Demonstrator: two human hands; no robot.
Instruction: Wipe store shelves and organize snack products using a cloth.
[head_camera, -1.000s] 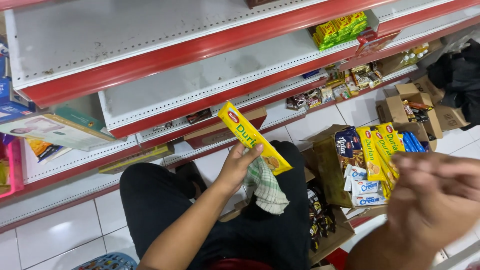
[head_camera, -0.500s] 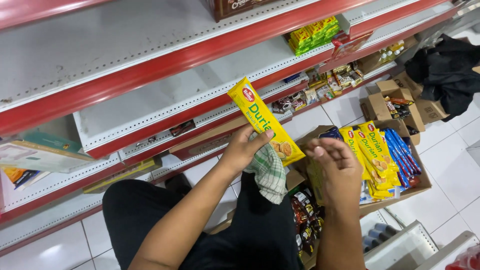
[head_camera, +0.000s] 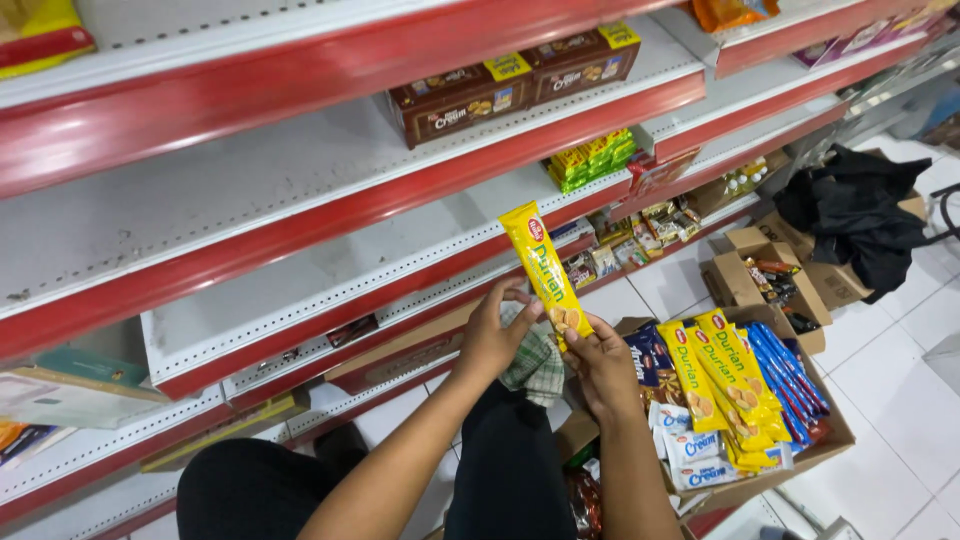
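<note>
From the head view, the long yellow glossy plastic biscuit packet (head_camera: 545, 272) stands tilted just in front of the red-edged white metal shelf (head_camera: 330, 275). The left hand (head_camera: 492, 338) pinches its lower end between thumb and curled fingers, with a checked green cloth (head_camera: 535, 362) tucked under the palm; the right hand (head_camera: 603, 365) pinches the bottom corner from the other side. Held only by the bottom, the slick wrapper could slip or the thin, brittle contents snap if bent. Below the shelf, an open brown cardboard box (head_camera: 825, 447) holds more yellow and blue packets
</note>
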